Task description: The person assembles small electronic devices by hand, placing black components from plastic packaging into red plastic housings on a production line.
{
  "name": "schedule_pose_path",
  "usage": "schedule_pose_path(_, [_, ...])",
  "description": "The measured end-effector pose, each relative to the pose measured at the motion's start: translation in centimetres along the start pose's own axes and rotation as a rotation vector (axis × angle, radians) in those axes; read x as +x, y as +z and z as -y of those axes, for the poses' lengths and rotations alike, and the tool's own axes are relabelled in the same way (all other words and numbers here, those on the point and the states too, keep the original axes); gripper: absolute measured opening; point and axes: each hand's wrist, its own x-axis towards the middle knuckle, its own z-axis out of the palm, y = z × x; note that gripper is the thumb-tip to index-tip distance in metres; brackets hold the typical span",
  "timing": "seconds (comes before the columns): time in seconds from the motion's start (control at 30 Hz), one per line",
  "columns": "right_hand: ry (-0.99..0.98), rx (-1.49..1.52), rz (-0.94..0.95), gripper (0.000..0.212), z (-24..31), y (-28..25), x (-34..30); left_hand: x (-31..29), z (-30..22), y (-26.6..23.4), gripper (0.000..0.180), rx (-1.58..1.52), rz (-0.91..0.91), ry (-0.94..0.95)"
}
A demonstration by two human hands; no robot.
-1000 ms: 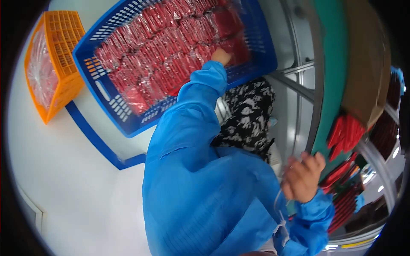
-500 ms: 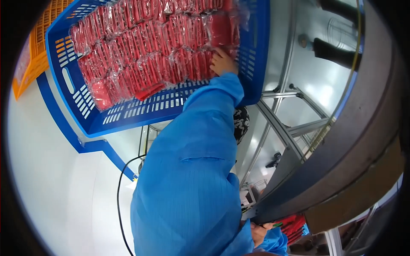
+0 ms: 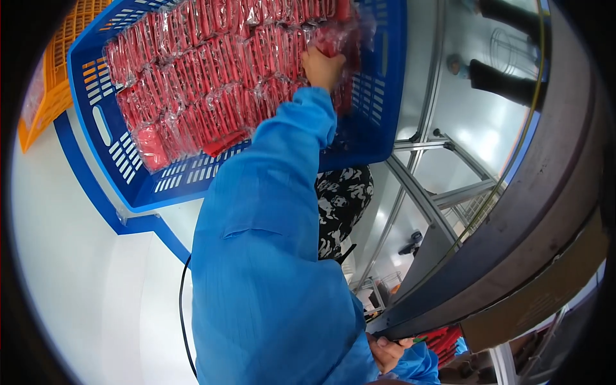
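Observation:
Inside a blue plastic basket [image 3: 369, 138], my left hand [image 3: 323, 67] reaches to the right end of several packed rows. Its fingers and thumb close on a red packet in clear plastic [image 3: 332, 40], blurred by motion. More plastic-wrapped red packets [image 3: 221, 61] stand on edge in tight rows to the left. My right hand [image 3: 387, 353] is low at the right, below the table edge, fingers curled. Beside its fingertips shows a small green piece [image 3: 420, 338]; what the hand holds is mostly hidden. Red items [image 3: 443, 343] lie just past it.
A grey curved table edge [image 3: 487, 244] runs along the right, with brown cardboard [image 3: 532, 301] on its near side. Metal frame bars [image 3: 420, 192] stand between basket and table. An orange crate [image 3: 54, 83] is at the far left. Another person's dark-clothed legs [image 3: 504, 80] show at upper right.
My left hand has moved up and slightly left from the front row to the packet at the rear right. That packet has shifted. My right hand has barely moved.

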Motion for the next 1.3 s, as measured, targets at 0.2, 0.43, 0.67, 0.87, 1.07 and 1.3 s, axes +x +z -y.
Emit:
schedule_pose_path(0.2, [0.114, -0.002, -0.096, 0.019, -0.4, 0.6, -0.6, 0.8, -2.8, 3.6, 0.08, 0.441, -0.106, 0.009])
schedule_pose_path(0.43, [0.282, 0.043, -0.19, 0.02, 0.8, 0.2, -0.9, -2.2, -4.5, 6.1, 0.089, 0.437, -0.33, 0.078])
schedule_pose_path(0.67, [0.463, 0.119, -0.254, 0.021, 1.2, 0.7, -1.0, 0.0, -2.0, 2.8, 0.084, 0.091, -0.042, -0.241])
schedule_pose_path(0.87, [0.594, 0.175, -0.313, 0.021, 1.7, 1.2, -0.9, -0.6, -0.5, 3.9, 0.082, 0.128, -0.069, 0.014])
schedule_pose_path(1.07, [0.741, 0.211, -0.386, 0.022, 2.2, 1.0, -1.3, -0.1, -1.7, 4.0, 0.075, 0.072, -0.017, 0.002])
schedule_pose_path(1.3, [-0.448, 0.27, 0.543, 0.02, -1.7, -2.6, 6.6, -0.4, -1.0, -3.5, 0.048, -0.75, 0.388, -0.04])
